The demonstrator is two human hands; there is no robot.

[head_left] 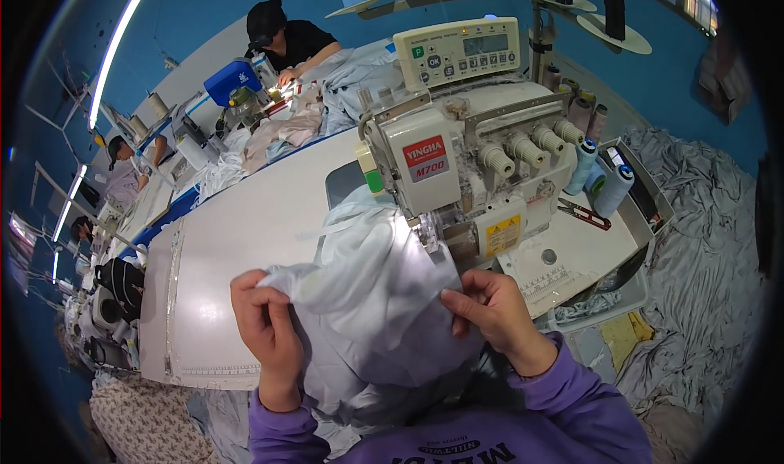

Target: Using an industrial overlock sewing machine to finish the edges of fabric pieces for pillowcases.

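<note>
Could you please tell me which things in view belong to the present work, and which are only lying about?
In the work:
pale cloth, held by the left hand and right hand
sewing machine, the cloth at its front

Apparently lying about:
red-handled snips
blue thread spools, standing
grey cloth heap, right
patterned cloth, lower left
</note>
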